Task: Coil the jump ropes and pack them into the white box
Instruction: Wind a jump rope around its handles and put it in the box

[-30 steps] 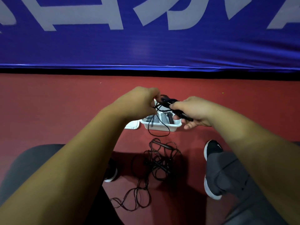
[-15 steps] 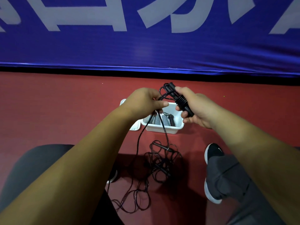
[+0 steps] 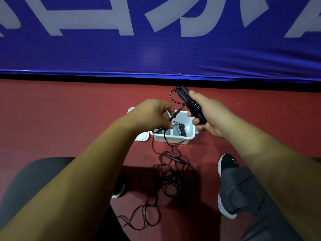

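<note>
The box (image 3: 173,139) stood on the red floor (image 3: 69,119), well short of the lower edge of the blue banner (image 3: 156,58). Bare floor lay open to its left, to its right and behind it. Its lid (image 3: 141,136) lay flat against its left side. The pile (image 3: 172,174) of loose ropes occupied the floor between the box and my shoes (image 3: 227,164), its nearest loops just in front of the front wall.

Compared with half a second before, both hands held nearly the same places above the box. My left hand (image 3: 152,115) sat slightly lower. The cord now ran straight from the handles to my left fingers and then dropped across the front left of the box, where before it had fallen to the left of the box.

My right hand (image 3: 212,115) was curled round the rope (image 3: 192,106). Both black handles lay side by side, with several turns of black cord wound tightly round them and one loop standing free at the top. My left hand pinched the cord between thumb and fingers. The rope was held in the air above the rear of the box, clear of the rim. Inside the box lay packed ropes (image 3: 178,130), wound the same way.
</note>
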The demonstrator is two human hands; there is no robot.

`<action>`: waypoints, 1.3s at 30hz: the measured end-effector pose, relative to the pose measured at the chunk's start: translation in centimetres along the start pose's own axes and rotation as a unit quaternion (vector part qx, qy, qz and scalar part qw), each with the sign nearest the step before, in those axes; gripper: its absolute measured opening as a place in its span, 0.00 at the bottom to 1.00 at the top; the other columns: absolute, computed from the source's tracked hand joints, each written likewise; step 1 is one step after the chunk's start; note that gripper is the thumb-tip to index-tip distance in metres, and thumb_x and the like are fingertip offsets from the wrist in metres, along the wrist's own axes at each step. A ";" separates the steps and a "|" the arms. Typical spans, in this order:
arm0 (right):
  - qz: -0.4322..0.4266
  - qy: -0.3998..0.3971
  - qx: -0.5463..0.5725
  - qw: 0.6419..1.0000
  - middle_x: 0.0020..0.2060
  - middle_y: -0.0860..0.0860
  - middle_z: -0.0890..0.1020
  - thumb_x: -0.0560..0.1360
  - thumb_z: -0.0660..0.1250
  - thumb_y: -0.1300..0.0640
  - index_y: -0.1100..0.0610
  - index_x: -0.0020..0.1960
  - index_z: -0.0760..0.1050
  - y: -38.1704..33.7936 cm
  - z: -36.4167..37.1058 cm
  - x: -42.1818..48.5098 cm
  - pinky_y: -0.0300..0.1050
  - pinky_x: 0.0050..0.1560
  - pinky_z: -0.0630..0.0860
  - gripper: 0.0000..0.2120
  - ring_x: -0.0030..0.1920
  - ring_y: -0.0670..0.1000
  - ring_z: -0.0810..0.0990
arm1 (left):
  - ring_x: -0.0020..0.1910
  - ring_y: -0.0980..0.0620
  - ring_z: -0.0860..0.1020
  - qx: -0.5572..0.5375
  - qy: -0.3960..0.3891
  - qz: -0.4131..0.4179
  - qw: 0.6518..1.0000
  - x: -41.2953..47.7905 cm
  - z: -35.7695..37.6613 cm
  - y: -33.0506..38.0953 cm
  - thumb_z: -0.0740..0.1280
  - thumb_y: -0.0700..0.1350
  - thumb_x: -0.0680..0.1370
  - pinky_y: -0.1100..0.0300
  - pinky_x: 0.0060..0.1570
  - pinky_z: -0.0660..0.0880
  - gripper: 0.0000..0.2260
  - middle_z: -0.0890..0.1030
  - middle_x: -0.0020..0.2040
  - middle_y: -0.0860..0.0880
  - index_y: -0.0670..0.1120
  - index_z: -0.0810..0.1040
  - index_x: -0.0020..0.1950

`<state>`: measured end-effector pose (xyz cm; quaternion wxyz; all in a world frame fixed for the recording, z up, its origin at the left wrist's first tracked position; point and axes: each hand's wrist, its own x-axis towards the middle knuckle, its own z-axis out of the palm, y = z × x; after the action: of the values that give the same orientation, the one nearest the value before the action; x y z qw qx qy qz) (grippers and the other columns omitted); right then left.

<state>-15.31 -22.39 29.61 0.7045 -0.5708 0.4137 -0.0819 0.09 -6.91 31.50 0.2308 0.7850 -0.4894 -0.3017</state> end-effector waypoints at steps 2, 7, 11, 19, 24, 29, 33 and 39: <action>-0.007 -0.003 -0.003 1.000 0.40 0.54 0.83 0.80 0.69 0.35 0.55 0.55 0.80 -0.1 -0.1 0.0 0.42 0.29 0.69 0.23 0.28 0.50 0.72 | 0.31 0.59 0.80 -0.025 -0.013 -0.012 1.000 0.1 -0.2 0.1 0.82 0.46 0.72 0.61 0.37 0.73 0.13 0.85 0.37 0.56 0.53 0.83 0.52; -0.029 0.009 -0.011 0.999 0.38 0.55 0.86 0.80 0.69 0.36 0.60 0.56 0.81 -0.4 -0.2 -0.1 0.45 0.31 0.79 0.26 0.36 0.56 0.85 | 0.36 0.56 0.79 -0.093 -0.030 -0.005 0.995 0.1 -0.2 0.1 0.77 0.47 0.77 0.59 0.41 0.74 0.03 0.85 0.38 0.56 0.52 0.86 0.49; -0.041 0.011 -0.010 0.999 0.39 0.55 0.87 0.81 0.68 0.36 0.61 0.54 0.83 -0.7 -0.3 0.1 0.47 0.37 0.82 0.26 0.40 0.55 0.86 | 0.47 0.44 0.84 -0.172 -0.054 0.005 0.984 0.0 0.1 0.1 0.72 0.44 0.81 0.44 0.59 0.80 0.05 0.87 0.47 0.47 0.43 0.84 0.52; -0.043 -0.005 -0.027 0.999 0.40 0.55 0.87 0.81 0.69 0.36 0.60 0.58 0.82 -0.6 -0.2 -0.4 0.51 0.37 0.84 0.26 0.36 0.54 0.85 | 0.35 0.47 0.78 -0.318 -0.065 0.001 0.946 -0.2 1.2 0.6 0.62 0.53 0.87 0.57 0.38 0.76 0.13 0.84 0.44 0.42 0.45 0.77 0.52; -0.053 -0.009 -0.038 0.998 0.41 0.55 0.87 0.80 0.70 0.37 0.58 0.60 0.82 -0.5 -0.4 -0.5 0.46 0.31 0.77 0.24 0.34 0.52 0.80 | 0.32 0.52 0.69 -0.206 -0.045 -0.010 0.977 0.3 1.7 -0.1 0.62 0.53 0.87 0.57 0.36 0.71 0.13 0.72 0.36 0.50 0.47 0.81 0.52; -0.052 -0.024 0.008 0.998 0.39 0.57 0.84 0.81 0.69 0.43 0.58 0.58 0.81 0.0 0.2 -0.7 0.42 0.27 0.68 0.18 0.30 0.53 0.76 | 0.41 0.53 0.76 -0.048 0.010 -0.009 0.999 0.9 2.6 -0.8 0.60 0.57 0.86 0.53 0.48 0.76 0.13 0.79 0.42 0.52 0.56 0.81 0.49; -0.039 -0.016 0.045 0.998 0.37 0.56 0.83 0.81 0.67 0.47 0.58 0.54 0.79 -0.1 0.4 -0.8 0.40 0.25 0.63 0.13 0.29 0.52 0.73 | 0.47 0.49 0.81 -0.052 0.022 -0.006 0.998 1.2 2.5 -0.4 0.61 0.56 0.86 0.52 0.50 0.78 0.11 0.82 0.46 0.50 0.58 0.81 0.49; -0.063 -0.002 0.021 0.998 0.36 0.56 0.83 0.82 0.66 0.50 0.57 0.54 0.79 -0.9 0.3 -1.0 0.39 0.27 0.61 0.11 0.29 0.51 0.73 | 0.40 0.50 0.76 -0.243 -0.043 -0.023 0.969 1.0 1.2 -0.2 0.69 0.55 0.83 0.54 0.43 0.74 0.12 0.84 0.45 0.48 0.48 0.82 0.55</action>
<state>-15.44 -21.87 30.85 0.7107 -0.5811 0.3733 -0.1338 -0.29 -7.78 30.32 0.3864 0.7029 -0.3925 -0.4501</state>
